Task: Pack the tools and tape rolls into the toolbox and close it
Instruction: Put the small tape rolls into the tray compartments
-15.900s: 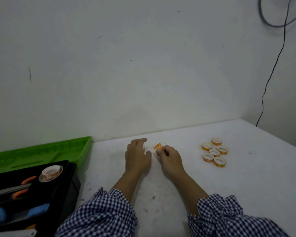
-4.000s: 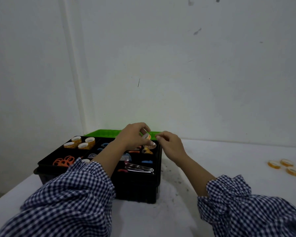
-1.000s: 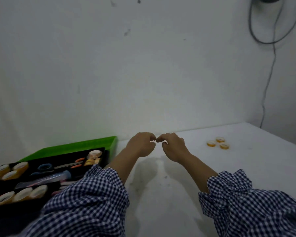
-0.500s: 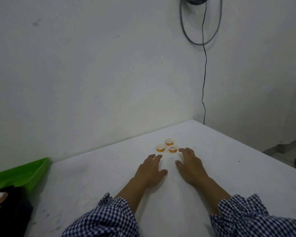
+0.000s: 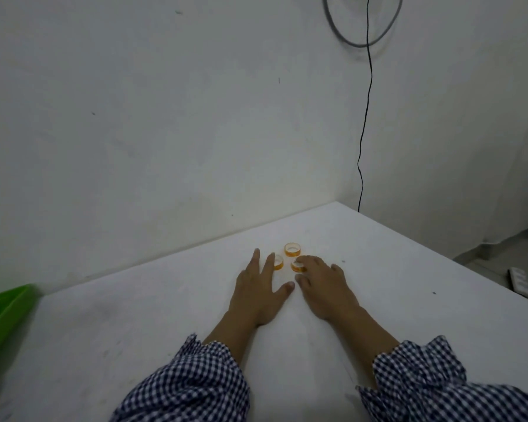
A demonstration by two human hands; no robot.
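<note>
Three small orange tape rolls lie together on the white table. The far roll [image 5: 292, 249] is untouched. My left hand [image 5: 261, 287] is flat with fingers spread, and its fingertips reach the left roll [image 5: 278, 262]. My right hand [image 5: 323, 284] is also spread, with its fingertips resting on the right roll [image 5: 297, 266]. Neither hand has a roll lifted. Only the green lid [image 5: 3, 312] of the toolbox shows, at the left edge; the black box itself is out of view.
The white table [image 5: 134, 330] meets the wall behind and ends at a corner on the right. A black cable [image 5: 363, 141] hangs down the wall. A white power strip [image 5: 520, 280] lies on the floor at right.
Both hands have slid forward to the three tape rolls, and their fingertips now touch the two near rolls. The view has moved slightly closer.
</note>
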